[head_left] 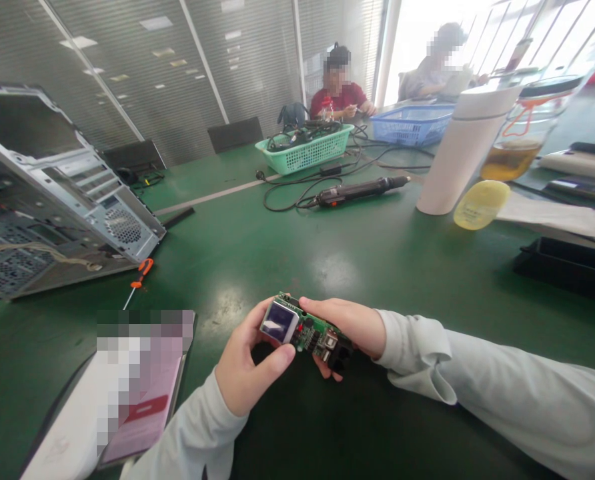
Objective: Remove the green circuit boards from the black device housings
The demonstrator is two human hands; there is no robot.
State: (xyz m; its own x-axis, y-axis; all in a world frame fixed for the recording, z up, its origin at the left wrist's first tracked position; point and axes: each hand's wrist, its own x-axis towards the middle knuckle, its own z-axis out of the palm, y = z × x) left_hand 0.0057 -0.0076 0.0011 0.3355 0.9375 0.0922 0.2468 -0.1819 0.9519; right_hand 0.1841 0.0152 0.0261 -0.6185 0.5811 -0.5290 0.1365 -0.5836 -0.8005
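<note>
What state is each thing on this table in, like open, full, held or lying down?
Circuit board: held in both hands.
Small screen: facing up; lit or not, cannot tell.
Computer case: open, its inside exposed.
Orange-handled screwdriver: lying down.
Corded black tool: lying down.
Green basket: filled with cables.
Pale bottle: standing, capped.
Glass container: partly filled with amber liquid.
</note>
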